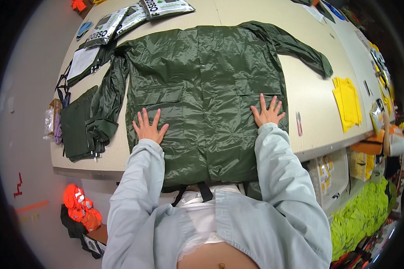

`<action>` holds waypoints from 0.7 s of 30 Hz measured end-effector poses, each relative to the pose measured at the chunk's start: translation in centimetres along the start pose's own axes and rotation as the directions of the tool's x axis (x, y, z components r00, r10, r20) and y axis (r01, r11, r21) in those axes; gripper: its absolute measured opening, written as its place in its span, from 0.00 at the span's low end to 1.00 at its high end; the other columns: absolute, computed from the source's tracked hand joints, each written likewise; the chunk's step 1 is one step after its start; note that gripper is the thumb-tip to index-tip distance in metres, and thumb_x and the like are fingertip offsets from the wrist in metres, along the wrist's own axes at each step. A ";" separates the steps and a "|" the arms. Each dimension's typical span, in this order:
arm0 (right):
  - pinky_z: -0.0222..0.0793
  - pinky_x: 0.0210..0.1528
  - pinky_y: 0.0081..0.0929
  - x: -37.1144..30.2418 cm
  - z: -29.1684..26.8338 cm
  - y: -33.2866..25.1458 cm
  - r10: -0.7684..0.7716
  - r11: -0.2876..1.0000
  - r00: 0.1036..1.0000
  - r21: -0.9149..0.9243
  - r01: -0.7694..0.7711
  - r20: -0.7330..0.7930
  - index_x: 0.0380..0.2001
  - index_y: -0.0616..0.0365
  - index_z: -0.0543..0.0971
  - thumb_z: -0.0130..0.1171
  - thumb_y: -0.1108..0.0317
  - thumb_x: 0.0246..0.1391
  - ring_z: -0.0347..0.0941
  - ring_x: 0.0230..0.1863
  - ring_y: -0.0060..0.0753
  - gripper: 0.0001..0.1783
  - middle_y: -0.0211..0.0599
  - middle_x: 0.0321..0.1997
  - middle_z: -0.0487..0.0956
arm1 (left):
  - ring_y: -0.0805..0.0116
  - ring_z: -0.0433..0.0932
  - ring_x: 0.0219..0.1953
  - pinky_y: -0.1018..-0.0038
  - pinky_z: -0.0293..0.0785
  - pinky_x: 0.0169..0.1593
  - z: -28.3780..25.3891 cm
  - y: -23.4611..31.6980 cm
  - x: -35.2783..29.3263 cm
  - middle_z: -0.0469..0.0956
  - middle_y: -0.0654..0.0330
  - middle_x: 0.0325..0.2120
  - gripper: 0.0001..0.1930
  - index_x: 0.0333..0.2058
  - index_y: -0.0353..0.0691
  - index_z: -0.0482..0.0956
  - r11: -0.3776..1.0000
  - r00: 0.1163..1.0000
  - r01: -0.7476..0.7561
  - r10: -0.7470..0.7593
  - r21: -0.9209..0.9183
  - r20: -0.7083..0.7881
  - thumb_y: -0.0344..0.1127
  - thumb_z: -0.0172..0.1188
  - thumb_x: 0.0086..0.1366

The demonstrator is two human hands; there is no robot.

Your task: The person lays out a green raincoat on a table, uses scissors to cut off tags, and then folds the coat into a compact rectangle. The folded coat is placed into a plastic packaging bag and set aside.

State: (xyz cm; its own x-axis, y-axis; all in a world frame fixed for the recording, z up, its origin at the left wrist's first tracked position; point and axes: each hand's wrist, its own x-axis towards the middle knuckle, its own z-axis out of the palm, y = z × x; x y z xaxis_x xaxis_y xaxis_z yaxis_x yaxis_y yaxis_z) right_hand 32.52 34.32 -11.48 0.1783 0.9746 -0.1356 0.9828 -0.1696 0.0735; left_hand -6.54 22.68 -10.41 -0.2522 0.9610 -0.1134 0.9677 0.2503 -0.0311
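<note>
Both hands, left (pixel 148 127) and right (pixel 268 113), flat with fingers spread open on the green jacket (pixel 202 89); best to press evenly outward from its middle, keeping hem on the counter (pixel 309 94).

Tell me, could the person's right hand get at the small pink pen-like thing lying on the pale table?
Probably yes: the right hand lies flat on the green jacket, and only bare table separates it from the pink thing.

- The single head view looks steeply down from above the person's chest, close over the table (pixel 309 96).
- It faces forward across the tabletop; fisheye bending curves the edges.
</note>
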 end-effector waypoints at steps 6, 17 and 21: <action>0.35 0.60 0.64 6.6 0.5 0.3 -0.012 0.997 0.997 -0.076 0.006 -0.079 0.62 0.18 0.47 0.33 0.29 0.50 0.35 0.69 0.50 0.36 0.40 0.70 0.40 | 0.52 0.38 0.66 0.46 0.32 0.61 0.3 1.1 4.9 0.40 0.53 0.64 0.33 0.60 0.69 0.54 0.985 0.999 -0.043 0.044 -0.168 0.005 0.63 0.48 0.56; 0.41 0.58 0.65 7.4 0.9 0.5 -0.026 0.993 0.993 -0.115 0.012 -0.117 0.62 0.19 0.47 0.34 0.33 0.52 0.38 0.69 0.47 0.34 0.35 0.69 0.44 | 0.45 0.54 0.58 0.59 0.56 0.58 -3.1 -17.4 1.9 0.51 0.46 0.58 0.52 0.61 0.43 0.45 0.667 0.585 0.560 -0.738 -0.491 -0.335 0.43 0.70 0.41; 0.42 0.57 0.66 7.6 0.8 -0.6 -0.082 0.995 0.996 -0.051 0.080 -0.024 0.62 0.19 0.48 0.36 0.33 0.52 0.37 0.69 0.48 0.33 0.37 0.69 0.43 | 0.61 0.74 0.44 0.70 0.69 0.50 4.8 -27.6 3.1 0.74 0.49 0.42 0.30 0.51 0.34 0.67 0.274 0.583 0.335 -0.812 -0.901 -0.030 0.34 0.65 0.48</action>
State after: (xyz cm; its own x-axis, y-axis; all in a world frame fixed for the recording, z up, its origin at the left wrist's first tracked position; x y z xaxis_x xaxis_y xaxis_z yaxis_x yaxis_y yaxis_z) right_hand 33.37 41.68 -13.34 0.0964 0.9884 -0.1177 0.9901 -0.0831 0.1132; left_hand -34.06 18.19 -14.71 -0.9326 0.3607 -0.0111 0.1821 0.4969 0.8485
